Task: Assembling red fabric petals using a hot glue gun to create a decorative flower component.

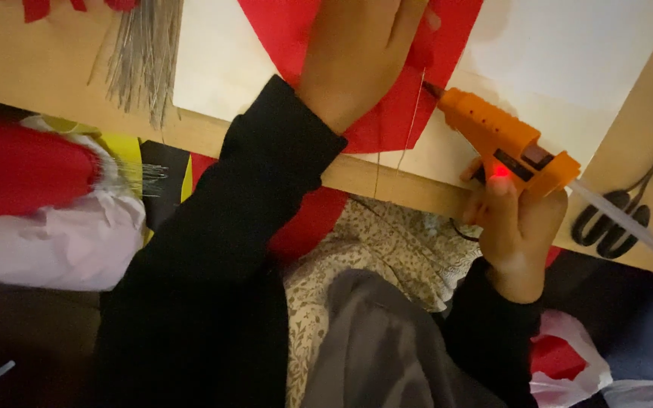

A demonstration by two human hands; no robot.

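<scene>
The right hand is gripping an orange glue gun at centre right, its grip closed around the handle and its nozzle touching the red paper. The left hand, top centre, is lying flat on that paper, holding nothing. Gluing looks to be in hand; any further bead calls for steady nozzle travel. The bench edge is running just below the paper; scissors are crowding the right, a bundle of thin sticks the upper left.

bare white sheet open upper right, scissors at right edge, wire bundle blocking left
</scene>
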